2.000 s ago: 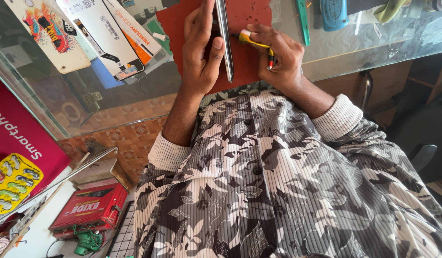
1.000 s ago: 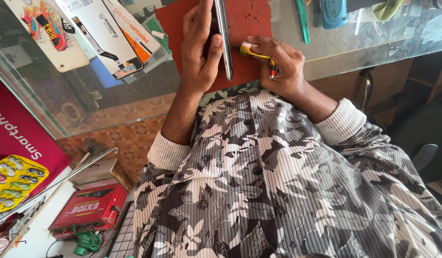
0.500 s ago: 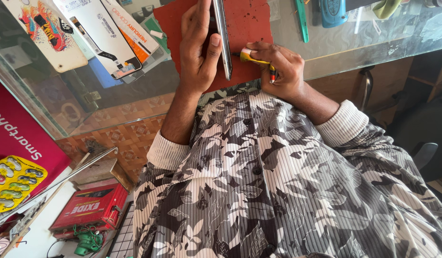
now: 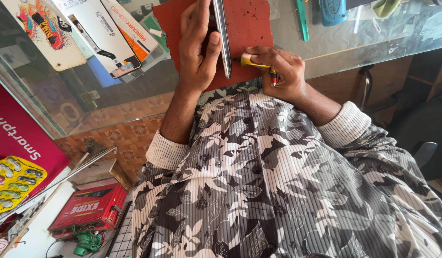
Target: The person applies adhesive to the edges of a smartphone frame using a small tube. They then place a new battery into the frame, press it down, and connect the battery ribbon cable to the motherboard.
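Note:
My left hand grips a slim phone and holds it up on its edge over a red-brown work mat on the glass counter. My right hand is closed around a small screwdriver with a yellow handle. The tool's tip points left and meets the near end of the phone. Both wrists rest near the counter's front edge, just above my patterned shirt.
Printed phone covers and packets lie at the counter's left. A green tool and a blue object lie beyond the mat. Lower left are a red box, a yellow blister pack and a magenta board.
My right hand has shifted left with the screwdriver, bringing its tip up to the phone's near end. My left hand keeps the phone upright, almost unmoved.

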